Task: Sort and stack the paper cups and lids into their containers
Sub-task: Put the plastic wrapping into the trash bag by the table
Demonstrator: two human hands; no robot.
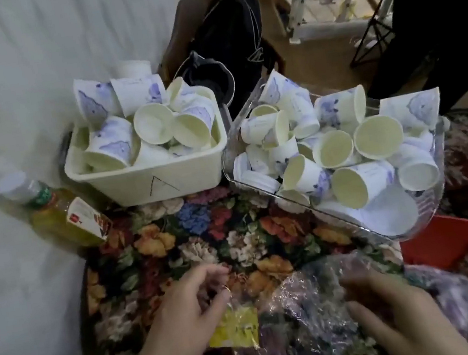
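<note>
Paper cups [155, 125], white with bluish-purple print and pale cream insides, are seen from the head view heaped loose and tumbled in a cream plastic tub [148, 184] marked with a hand-drawn triangle. To the right of the tub, touching it, a clear plastic tray [431, 208] is filled with more jumbled cups, with flat white lids [243, 166] wedged along its near-left edge. No stacks are seen, so the sorting is judged barely begun, with nearly all nesting left to do. In front of the tub, over a flowered cloth [206, 242], the left hand [186, 312] is held with fingers loosely curled at a yellow-labelled corner of a crinkly clear plastic bag [307, 312]; whether it is pinched cannot be told. The right hand [399, 313], blurred, is laid on the bag with fingers fairly straight. Left of the tub, a capped bottle [56, 213] of yellow drink is lying on white fabric.
</note>
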